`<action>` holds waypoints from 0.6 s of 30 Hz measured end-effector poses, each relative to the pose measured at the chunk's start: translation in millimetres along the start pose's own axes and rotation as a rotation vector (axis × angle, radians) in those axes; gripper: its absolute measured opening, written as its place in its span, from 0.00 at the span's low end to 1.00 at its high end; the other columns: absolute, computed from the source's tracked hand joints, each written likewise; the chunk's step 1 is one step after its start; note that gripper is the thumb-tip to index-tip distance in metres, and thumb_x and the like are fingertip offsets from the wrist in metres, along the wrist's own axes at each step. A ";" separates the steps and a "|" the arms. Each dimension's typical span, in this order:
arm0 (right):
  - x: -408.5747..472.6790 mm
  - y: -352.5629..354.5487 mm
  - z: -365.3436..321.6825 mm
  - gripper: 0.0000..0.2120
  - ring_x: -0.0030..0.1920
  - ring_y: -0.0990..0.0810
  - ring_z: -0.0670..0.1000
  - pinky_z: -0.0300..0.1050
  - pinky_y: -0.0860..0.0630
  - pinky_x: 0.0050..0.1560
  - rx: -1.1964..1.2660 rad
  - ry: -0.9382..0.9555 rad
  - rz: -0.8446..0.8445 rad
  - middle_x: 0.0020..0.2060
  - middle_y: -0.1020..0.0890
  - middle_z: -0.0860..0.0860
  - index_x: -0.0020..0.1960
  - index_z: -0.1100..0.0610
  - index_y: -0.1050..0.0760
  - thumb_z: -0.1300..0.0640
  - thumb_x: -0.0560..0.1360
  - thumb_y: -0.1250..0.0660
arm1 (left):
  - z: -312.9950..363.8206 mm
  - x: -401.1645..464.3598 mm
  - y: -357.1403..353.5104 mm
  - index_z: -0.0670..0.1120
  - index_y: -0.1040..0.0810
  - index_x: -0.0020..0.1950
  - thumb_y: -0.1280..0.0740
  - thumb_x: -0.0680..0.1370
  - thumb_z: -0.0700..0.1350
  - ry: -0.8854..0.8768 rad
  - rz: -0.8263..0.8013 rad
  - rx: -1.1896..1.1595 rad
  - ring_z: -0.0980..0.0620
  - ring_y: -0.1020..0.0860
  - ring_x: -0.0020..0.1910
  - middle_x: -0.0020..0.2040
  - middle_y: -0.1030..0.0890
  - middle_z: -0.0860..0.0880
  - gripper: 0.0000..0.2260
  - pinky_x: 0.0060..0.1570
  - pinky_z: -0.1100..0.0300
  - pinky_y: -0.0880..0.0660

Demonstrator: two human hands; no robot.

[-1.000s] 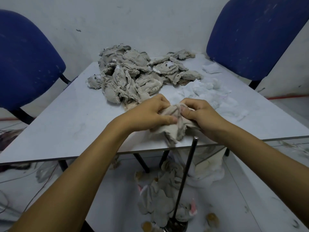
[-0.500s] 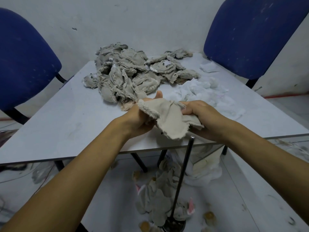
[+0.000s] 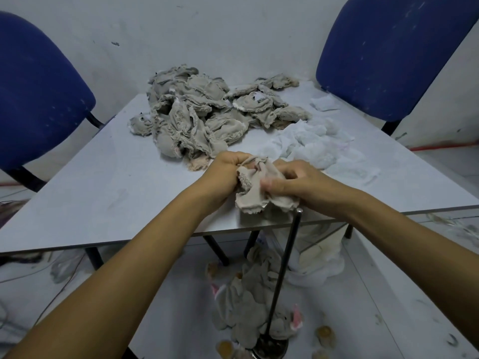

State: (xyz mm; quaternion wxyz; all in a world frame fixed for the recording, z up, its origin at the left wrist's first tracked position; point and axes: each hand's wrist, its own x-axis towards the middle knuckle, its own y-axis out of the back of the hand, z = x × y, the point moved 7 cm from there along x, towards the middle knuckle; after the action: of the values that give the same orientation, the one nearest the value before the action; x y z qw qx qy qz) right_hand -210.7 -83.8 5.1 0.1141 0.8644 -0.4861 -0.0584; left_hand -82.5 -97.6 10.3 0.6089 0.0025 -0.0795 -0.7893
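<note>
While both my hands work at its near edge, the counter (image 3: 103, 193) stretches away pale grey and scuffed toward a stained white wall (image 3: 233, 35), with one blue chair (image 3: 39, 99) off its left corner and a second blue chair (image 3: 388, 53) off its right. At the far middle of the counter lies a heap of grey fabric skins (image 3: 202, 117), frayed at the seams. Just to the right of it, nearer me, is a drift of white stuffing (image 3: 311, 146). Below the near edge a black rod (image 3: 282, 275) stands up from a round base (image 3: 269, 348) on the floor (image 3: 168, 294), its tip just below the heel of my right hand (image 3: 298, 185). More grey skins (image 3: 246, 307) lie around its foot, and a white bag (image 3: 318, 252) sits behind it under the counter. My left hand (image 3: 223, 174) has its fingers (image 3: 233, 158) curled tight round the bunched top of a grey fabric piece (image 3: 256, 193), knuckles up. My right hand pinches the same piece between thumb and curled fingers, so it hangs crumpled between the two, over the counter's front edge and just above the rod's tip. Half a second ago this piece lay spread open across my left palm, thumb pointing up. Now it is gathered into a wad and my left hand has rolled over onto it. The heap, the stuffing and the chairs sit as they did.
</note>
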 end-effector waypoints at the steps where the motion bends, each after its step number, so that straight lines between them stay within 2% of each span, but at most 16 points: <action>1: -2.0 1.3 -3.6 0.28 0.39 0.24 0.55 0.45 0.29 0.42 -0.076 0.014 0.008 0.41 0.23 0.68 0.49 0.74 0.24 0.47 0.71 0.25 | -0.2 -0.5 -0.4 0.39 0.20 0.40 0.39 0.80 0.32 -0.004 0.010 0.011 0.49 0.23 0.36 0.37 0.21 0.43 0.12 0.39 0.59 0.26; 3: -4.6 12.4 -8.9 0.23 0.41 0.23 0.55 0.48 0.29 0.44 -0.159 0.046 0.049 0.47 0.22 0.69 0.49 0.73 0.22 0.52 0.72 0.25 | 0.1 -3.7 -4.7 0.36 0.22 0.46 0.38 0.81 0.37 0.008 -0.042 -0.013 0.47 0.24 0.42 0.43 0.21 0.40 0.08 0.44 0.57 0.27; 4: -6.5 18.9 -12.3 0.18 0.41 0.24 0.54 0.48 0.30 0.44 -0.194 0.071 0.076 0.47 0.22 0.67 0.49 0.73 0.21 0.55 0.74 0.27 | 1.8 -5.6 -6.0 0.36 0.22 0.47 0.36 0.80 0.41 -0.006 -0.094 0.011 0.49 0.24 0.42 0.43 0.21 0.42 0.08 0.43 0.60 0.27; 6: -11.8 29.7 -22.0 0.11 0.43 0.24 0.51 0.47 0.30 0.47 -0.307 0.142 0.129 0.47 0.22 0.61 0.47 0.70 0.19 0.60 0.77 0.31 | 12.9 -13.1 -10.2 0.41 0.23 0.42 0.32 0.75 0.49 -0.099 -0.191 0.190 0.56 0.26 0.38 0.40 0.23 0.54 0.11 0.39 0.66 0.30; 8: -18.2 31.1 -28.4 0.07 0.46 0.23 0.49 0.46 0.28 0.51 -0.425 0.206 0.146 0.49 0.22 0.58 0.47 0.67 0.19 0.63 0.77 0.33 | 20.9 -21.8 -17.7 0.42 0.23 0.42 0.30 0.72 0.55 -0.193 -0.234 0.412 0.54 0.27 0.39 0.42 0.26 0.54 0.16 0.40 0.64 0.32; 9: -22.0 29.3 -30.7 0.06 0.48 0.22 0.51 0.49 0.27 0.52 -0.476 0.238 0.158 0.49 0.22 0.57 0.46 0.65 0.19 0.63 0.77 0.33 | 24.5 -25.4 -20.3 0.42 0.23 0.42 0.29 0.71 0.55 -0.242 -0.221 0.504 0.53 0.28 0.40 0.44 0.27 0.51 0.15 0.40 0.61 0.32; 11: -31.8 23.2 -39.1 0.07 0.47 0.23 0.53 0.51 0.27 0.50 -0.594 0.340 0.221 0.48 0.24 0.55 0.45 0.64 0.21 0.59 0.76 0.33 | 39.6 -33.8 -24.2 0.42 0.24 0.41 0.30 0.72 0.48 -0.407 -0.140 0.647 0.53 0.29 0.38 0.44 0.27 0.48 0.09 0.38 0.58 0.34; 15: -64.4 15.1 -73.4 0.09 0.44 0.27 0.47 0.40 0.30 0.43 -0.732 0.636 0.352 0.49 0.27 0.53 0.45 0.62 0.24 0.55 0.74 0.36 | 78.5 -60.3 -28.7 0.36 0.24 0.43 0.32 0.70 0.41 -0.799 0.029 0.803 0.46 0.28 0.41 0.46 0.25 0.42 0.08 0.38 0.58 0.32; 18: -87.1 10.8 -80.9 0.08 0.47 0.31 0.43 0.33 0.33 0.44 -0.829 0.767 0.366 0.52 0.29 0.54 0.47 0.63 0.24 0.57 0.74 0.36 | 89.2 -83.0 -38.2 0.35 0.23 0.42 0.27 0.72 0.39 -1.004 0.118 0.935 0.43 0.27 0.42 0.46 0.23 0.39 0.08 0.40 0.57 0.32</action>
State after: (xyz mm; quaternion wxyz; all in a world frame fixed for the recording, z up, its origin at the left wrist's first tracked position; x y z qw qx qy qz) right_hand -247.8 -3.4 85.2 0.6182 0.6092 -0.4878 0.0939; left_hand -106.7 2.5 85.7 0.4751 -0.1054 -0.6841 -0.5433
